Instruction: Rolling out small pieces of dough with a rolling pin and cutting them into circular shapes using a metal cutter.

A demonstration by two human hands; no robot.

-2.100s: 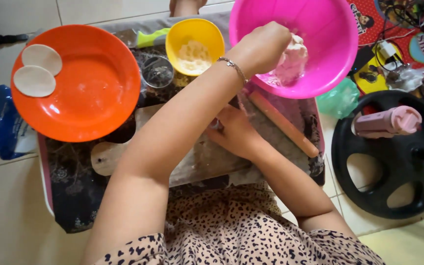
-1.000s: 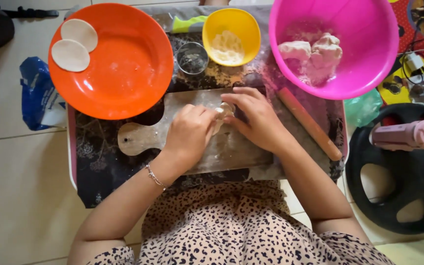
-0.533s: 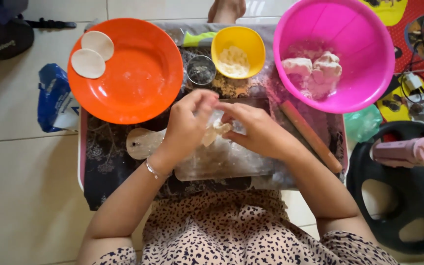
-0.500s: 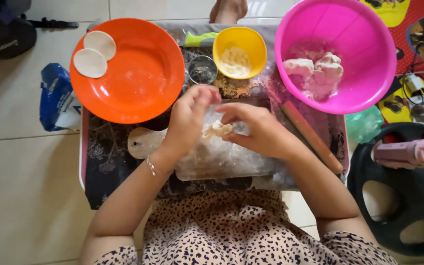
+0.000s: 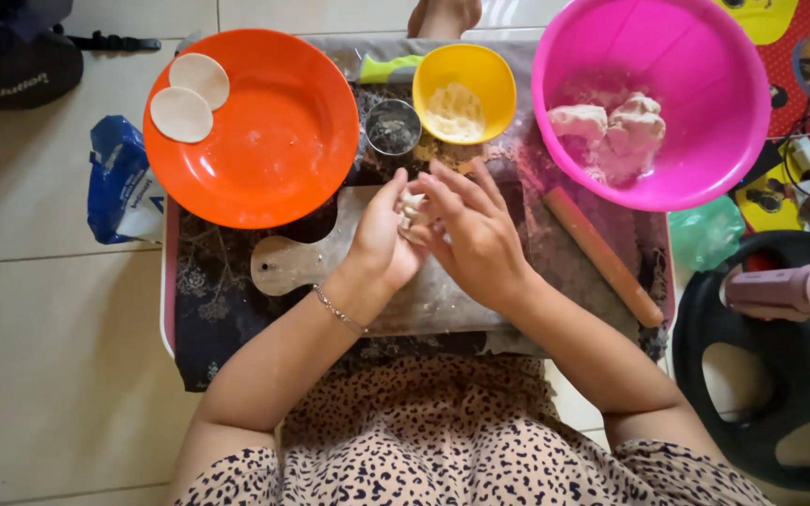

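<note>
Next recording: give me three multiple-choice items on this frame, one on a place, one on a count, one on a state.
1. Where does the rolling pin lie?
A. inside the orange plate
B. on the board's right, below the pink bowl
C. on the floor tiles at left

2. How many flat dough discs lie on the orange plate?
A. two
B. four
C. none

3. What are the hands doing?
A. resting flat on the board
B. both in the pink bowl
C. pressed together around a small piece of dough

Key: 1 B, the pin slants just below the pink bowl. 2 A, two pale discs sit at the plate's upper left rim. 3 C, the left hand and right hand meet around the small piece of dough above the wooden board.
</note>
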